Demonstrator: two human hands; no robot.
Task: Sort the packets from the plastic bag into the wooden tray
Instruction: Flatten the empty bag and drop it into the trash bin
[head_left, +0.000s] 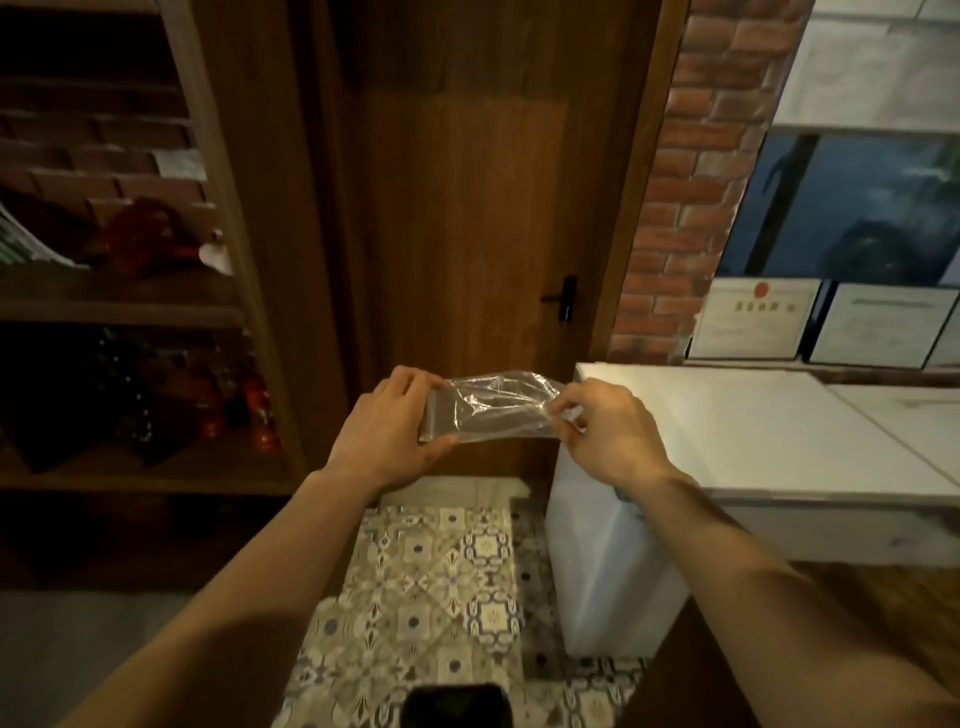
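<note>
Looks nearly done to me: plastic bag (493, 410) seems empty, stretched in mid-air between left hand (395, 431) and right hand (608, 436), fingers pinching each end; no packets or wooden tray in view

Both bare forearms reach forward from the lower corners, converging toward mid-frame. Left hand (387, 434) back-up, fingers curled over the top of the plastic bag (493, 413) at its left end, thumb underneath along the lower edge. Right hand (605, 431) level with it, just apart, knuckles toward camera, thumb and fingertips pinching the bag's right end. Wrists roughly straight, hands held in the air, resting on nothing
</note>
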